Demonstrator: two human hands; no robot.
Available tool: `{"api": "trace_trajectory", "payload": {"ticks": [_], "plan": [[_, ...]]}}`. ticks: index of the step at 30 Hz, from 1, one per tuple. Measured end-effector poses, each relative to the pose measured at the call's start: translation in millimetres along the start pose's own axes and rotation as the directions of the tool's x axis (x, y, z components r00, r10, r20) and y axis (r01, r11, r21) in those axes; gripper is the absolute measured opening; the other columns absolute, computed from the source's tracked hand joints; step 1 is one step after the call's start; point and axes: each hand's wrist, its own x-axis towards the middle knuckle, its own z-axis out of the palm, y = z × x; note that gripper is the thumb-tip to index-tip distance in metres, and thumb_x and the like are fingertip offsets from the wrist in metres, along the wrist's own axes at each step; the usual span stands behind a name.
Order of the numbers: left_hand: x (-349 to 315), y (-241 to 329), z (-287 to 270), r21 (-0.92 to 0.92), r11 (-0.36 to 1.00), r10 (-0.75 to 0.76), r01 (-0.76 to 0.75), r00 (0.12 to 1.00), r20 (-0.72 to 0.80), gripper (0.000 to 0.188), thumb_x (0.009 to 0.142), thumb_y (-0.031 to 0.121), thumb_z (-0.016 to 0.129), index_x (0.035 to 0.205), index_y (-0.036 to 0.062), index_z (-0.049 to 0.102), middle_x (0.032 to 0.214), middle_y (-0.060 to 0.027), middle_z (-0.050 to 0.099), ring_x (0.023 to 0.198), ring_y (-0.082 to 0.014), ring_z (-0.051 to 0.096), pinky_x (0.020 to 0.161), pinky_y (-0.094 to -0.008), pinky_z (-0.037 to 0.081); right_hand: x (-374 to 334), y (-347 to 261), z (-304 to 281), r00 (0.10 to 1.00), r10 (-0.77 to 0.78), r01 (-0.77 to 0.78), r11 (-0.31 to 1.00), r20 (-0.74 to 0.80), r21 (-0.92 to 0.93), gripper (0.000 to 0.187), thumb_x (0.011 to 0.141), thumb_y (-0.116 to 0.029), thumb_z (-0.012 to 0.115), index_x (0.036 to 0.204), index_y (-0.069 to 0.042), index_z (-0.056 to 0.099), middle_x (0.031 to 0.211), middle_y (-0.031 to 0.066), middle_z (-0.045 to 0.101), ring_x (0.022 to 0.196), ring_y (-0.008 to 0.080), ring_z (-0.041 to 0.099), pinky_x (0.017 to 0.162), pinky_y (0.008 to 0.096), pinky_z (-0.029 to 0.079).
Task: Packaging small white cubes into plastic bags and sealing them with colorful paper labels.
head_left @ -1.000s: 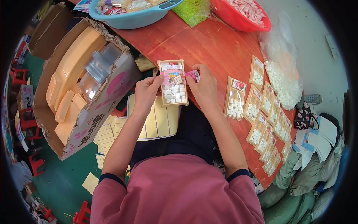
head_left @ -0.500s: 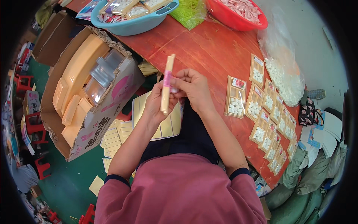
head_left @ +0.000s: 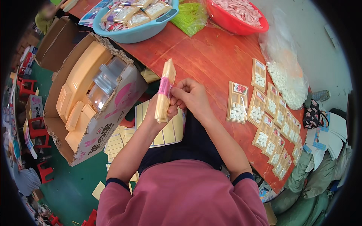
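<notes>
In front of my body, my left hand [head_left: 151, 111] is closed round a slim tan plastic case [head_left: 162, 107], held tilted and nearly edge-on. A pink label [head_left: 164, 87] wraps across the middle of the case. My right hand [head_left: 194, 98] is closed, its thumb and fingertips pinched against the label's right edge. Its other fingers curl behind, partly hidden. To the right on the red-brown table [head_left: 205, 56], a filled tray [head_left: 237, 103] with white pellets lies nearest my right hand, beside several similar trays [head_left: 256, 108].
An open cardboard box [head_left: 113, 109] of tan trays stands at left. A blue basin [head_left: 139, 34] of packed trays, bright green strips [head_left: 188, 17] and a red basin [head_left: 241, 26] of pink packets line the far edge. A clear bag [head_left: 284, 75] of white pellets sits far right.
The case has turned so more of its broad side and pink label show, and it has shifted slightly left and nearer. My right hand has moved slightly nearer too.
</notes>
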Motion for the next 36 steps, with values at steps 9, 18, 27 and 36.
{"api": "trace_trajectory", "payload": {"ticks": [9,18,27,36], "plan": [[81.7,135.2,64.2,0.215,0.796,0.582,-0.565,0.813,-0.02,0.035,0.096,0.031,0.046,0.12,0.0074,0.049,0.111,-0.0065,0.061,0.096,-0.0224,0.061,0.08,-0.0391,0.053,-20.5,19.4,-24.1,0.992,-0.119,0.122,0.989,-0.038,0.082,0.015,0.089,-0.017,0.061,0.087,-0.003,0.055,0.069,0.0018,0.059,0.057,0.0061,0.056,0.05,0.0186,0.045],[56.9,159.3,61.3,0.848,0.108,0.8,-0.519,0.552,0.236,0.035,0.091,0.027,0.056,0.113,-0.0005,0.057,0.097,-0.0062,0.065,0.084,-0.0151,0.064,0.066,-0.0265,0.052,-49.5,51.3,-30.6,0.993,-0.109,0.114,0.981,0.04,-0.16,0.013,0.088,-0.013,0.06,0.091,-0.001,0.056,0.076,0.0045,0.062,0.065,0.0113,0.06,0.057,0.0234,0.048],[16.9,17.8,-55.8,0.782,-0.613,0.321,-0.115,0.868,0.379,0.023,0.085,0.022,0.059,0.101,0.0051,0.059,0.093,-0.0149,0.059,0.087,-0.0337,0.059,0.076,-0.0415,0.047,-54.7,90.3,-3.0,0.822,-0.456,0.558,0.53,0.341,-0.638,0.014,0.079,-0.01,0.062,0.091,-0.003,0.062,0.106,0.0094,0.057,0.1,0.0283,0.055,0.084,0.0366,0.046],[-8.3,51.6,-59.3,0.947,-0.259,0.192,-0.187,0.951,0.24,0.02,0.085,0.018,0.062,0.086,-0.0013,0.058,0.073,-0.0091,0.061,0.069,-0.0143,0.058,0.065,-0.0292,0.046,-35.7,78.2,2.1,0.743,-0.637,0.598,0.494,0.206,-0.63,0.014,0.083,-0.006,0.061,0.095,0.0,0.063,0.101,0.0148,0.061,0.087,0.0313,0.062,0.077,0.0357,0.051]]}}
